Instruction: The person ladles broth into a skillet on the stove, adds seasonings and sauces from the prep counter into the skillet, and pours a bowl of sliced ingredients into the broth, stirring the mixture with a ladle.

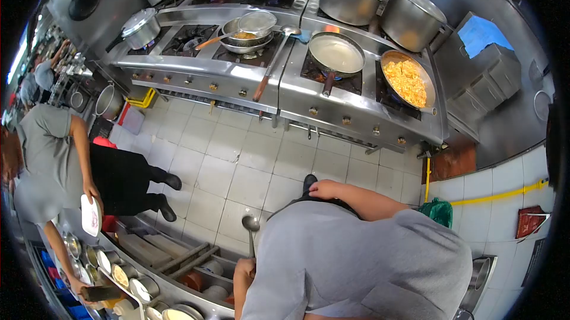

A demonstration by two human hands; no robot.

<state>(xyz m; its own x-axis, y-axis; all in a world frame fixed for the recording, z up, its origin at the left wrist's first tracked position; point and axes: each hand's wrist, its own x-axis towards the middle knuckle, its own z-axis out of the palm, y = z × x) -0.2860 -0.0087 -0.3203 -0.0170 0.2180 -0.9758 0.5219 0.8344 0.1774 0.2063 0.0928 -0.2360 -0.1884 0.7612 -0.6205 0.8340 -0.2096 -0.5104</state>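
Gripping a long-handled metal ladle (250, 223), the left hand (244, 269) is closed round its handle, though I can't make out each finger; the bowl hangs over the pale tiled floor (240, 186), just beside the steel counter at near left. The right hand (322, 189) sits before the waist, fingers loosely curled; whether they pinch anything, I can't tell. Should the ladle's bowl be wet, which I can't see, drips could make the tiles slick, and a careless swing might catch the counter's edge. On the left, a co-worker in a grey shirt (47, 136) holds a white oblong dish (91, 216) and reaches over round metal food containers (122, 275); a step back by either person could bring a collision. Across the floor, the steel range (237, 79) carries a wooden-handled utensil (261, 85) whose grip juts past the front edge, where a passing arm could knock it down. To its right, a round pan of creamy white liquid (336, 53) has a blue flame under it and its handle pointing this way; a bump could spill it, and neglect might scorch it. Far right, a wide pan of orange-yellow food (405, 79) sits close to the near edge, easily jostled by a sleeve.
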